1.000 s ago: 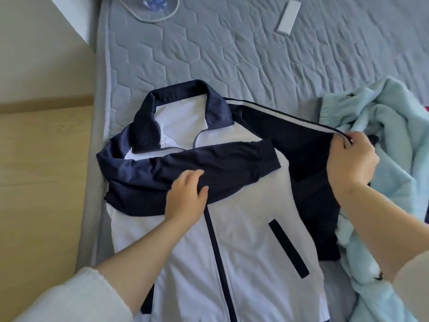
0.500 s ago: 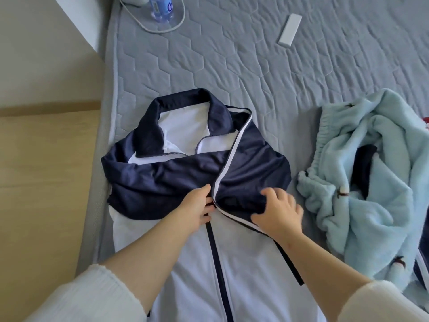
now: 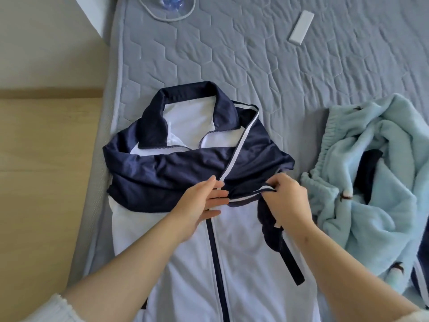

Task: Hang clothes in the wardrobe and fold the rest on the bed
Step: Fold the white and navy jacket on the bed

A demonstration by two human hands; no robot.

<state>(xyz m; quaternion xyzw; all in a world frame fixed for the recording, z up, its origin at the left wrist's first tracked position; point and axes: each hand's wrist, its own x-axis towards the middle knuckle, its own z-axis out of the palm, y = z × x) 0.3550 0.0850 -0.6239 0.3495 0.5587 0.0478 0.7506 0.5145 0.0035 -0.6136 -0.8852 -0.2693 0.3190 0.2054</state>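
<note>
A navy and white zip jacket [image 3: 243, 263] lies face up on the grey quilted bed [image 3: 255, 66], collar toward the far side. Both navy sleeves are folded across its chest. My left hand [image 3: 199, 205] lies flat with straight fingers on the crossed sleeves at the zip line. My right hand [image 3: 287, 201] pinches the white-striped cuff of the right sleeve [image 3: 255, 194], lifting it slightly above the jacket front.
A crumpled light blue fleece garment [image 3: 376, 187] lies to the right of the jacket. A small white rectangular object [image 3: 301, 27] rests on the far side of the bed. A bottle inside a cable loop [image 3: 169, 5] is at the top edge. Wooden floor [image 3: 46, 182] runs along the left.
My right hand carried the right sleeve from far out on the right across the jacket's chest, and now pinches its cuff near the middle. My left hand stayed pressing at the zip.
</note>
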